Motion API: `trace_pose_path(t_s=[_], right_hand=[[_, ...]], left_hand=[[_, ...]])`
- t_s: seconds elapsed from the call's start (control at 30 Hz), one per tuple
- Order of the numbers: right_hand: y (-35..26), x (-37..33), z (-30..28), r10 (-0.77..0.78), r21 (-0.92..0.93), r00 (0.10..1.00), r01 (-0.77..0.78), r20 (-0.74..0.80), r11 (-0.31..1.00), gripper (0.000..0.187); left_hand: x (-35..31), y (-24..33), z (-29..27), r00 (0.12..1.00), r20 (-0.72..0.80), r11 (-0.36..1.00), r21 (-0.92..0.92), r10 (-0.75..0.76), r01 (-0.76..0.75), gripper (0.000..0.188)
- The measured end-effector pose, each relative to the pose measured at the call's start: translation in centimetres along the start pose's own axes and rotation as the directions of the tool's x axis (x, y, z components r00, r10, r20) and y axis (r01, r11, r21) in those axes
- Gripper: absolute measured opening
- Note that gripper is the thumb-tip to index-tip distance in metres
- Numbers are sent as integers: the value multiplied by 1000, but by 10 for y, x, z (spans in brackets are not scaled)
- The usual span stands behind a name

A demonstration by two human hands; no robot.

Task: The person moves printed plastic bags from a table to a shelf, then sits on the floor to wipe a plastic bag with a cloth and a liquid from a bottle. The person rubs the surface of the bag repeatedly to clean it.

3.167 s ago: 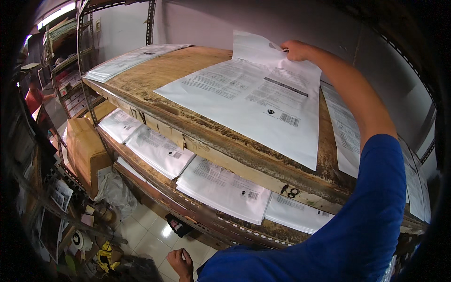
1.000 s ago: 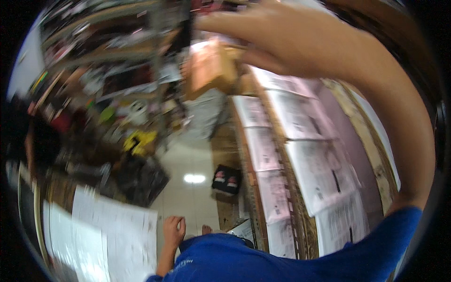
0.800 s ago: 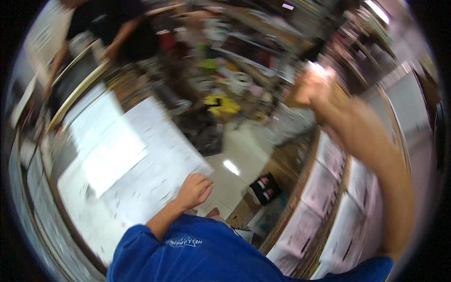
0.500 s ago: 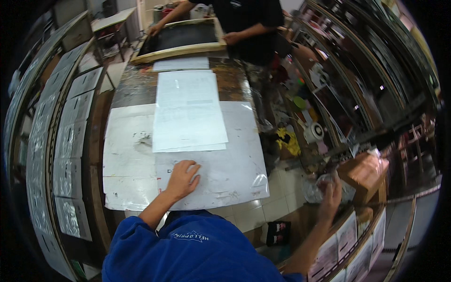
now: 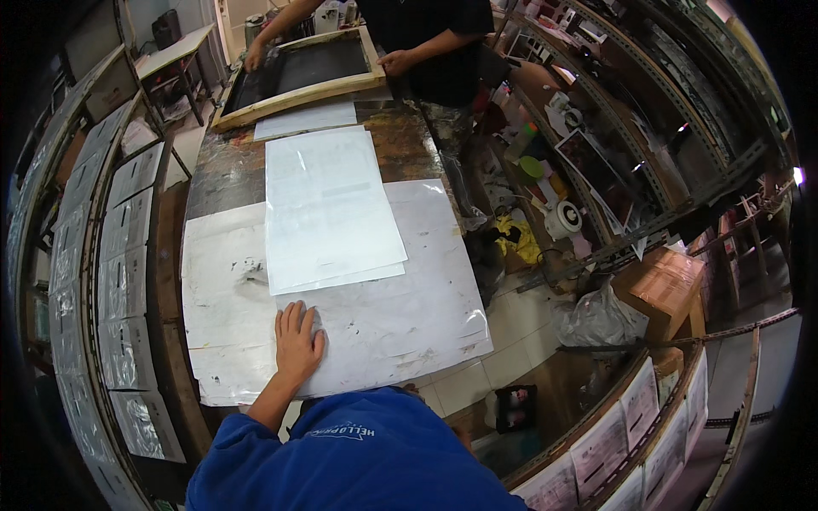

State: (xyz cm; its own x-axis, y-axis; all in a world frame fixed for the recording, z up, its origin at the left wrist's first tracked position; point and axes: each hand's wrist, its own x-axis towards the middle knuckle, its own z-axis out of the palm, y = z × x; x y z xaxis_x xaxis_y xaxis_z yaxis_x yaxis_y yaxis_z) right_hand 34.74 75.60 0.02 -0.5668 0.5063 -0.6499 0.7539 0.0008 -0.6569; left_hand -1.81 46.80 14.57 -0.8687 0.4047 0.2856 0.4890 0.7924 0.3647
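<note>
My left hand (image 5: pixel 298 345) is open, its fingers stretched forward over the large white cover sheet (image 5: pixel 409 315) on the table. Its fingertips are just short of the near edge of a few thin pale sheets of paper (image 5: pixel 328 204), which lie slightly out of line with one another. Beyond these, another white sheet (image 5: pixel 307 120) lies partly under a wooden-framed screen (image 5: pixel 298 94) with dark mesh. A co-worker in a dark shirt has both hands at that frame. My right hand does not show; a small bit of skin beside my blue shirt is all I see on that side.
Racks (image 5: pixel 128 281) holding printed sheets run along my left. At right stand metal shelving (image 5: pixel 673 170), a cardboard box (image 5: pixel 660 281), a clear plastic bag (image 5: pixel 596 319) and a yellow cloth (image 5: pixel 518 238). Another rack with sheets (image 5: pixel 605 443) is at lower right.
My left hand has shifted left, its fingers now pointing forward near the paper's edge. My right hand, earlier raised at the right, has gone out of view. The whole view has turned slightly.
</note>
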Motion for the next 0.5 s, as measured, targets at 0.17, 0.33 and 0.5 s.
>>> trace_pose_path(t_s=[0.17,0.33,0.5], right_hand=[[159,59,5,-154,-50,987,157,48,986,35],[-14,17,4,34,-104,999,-32,22,994,41],[-45,43,-10,-71,-219,997,68,-5,973,41]], left_hand=[[9,7,7,999,-1,999,-26,37,-37,48],[-1,-2,-2,1000,-2,1000,-4,2,-2,49],[-1,1,2,1000,-20,1000,-7,18,-18,49]])
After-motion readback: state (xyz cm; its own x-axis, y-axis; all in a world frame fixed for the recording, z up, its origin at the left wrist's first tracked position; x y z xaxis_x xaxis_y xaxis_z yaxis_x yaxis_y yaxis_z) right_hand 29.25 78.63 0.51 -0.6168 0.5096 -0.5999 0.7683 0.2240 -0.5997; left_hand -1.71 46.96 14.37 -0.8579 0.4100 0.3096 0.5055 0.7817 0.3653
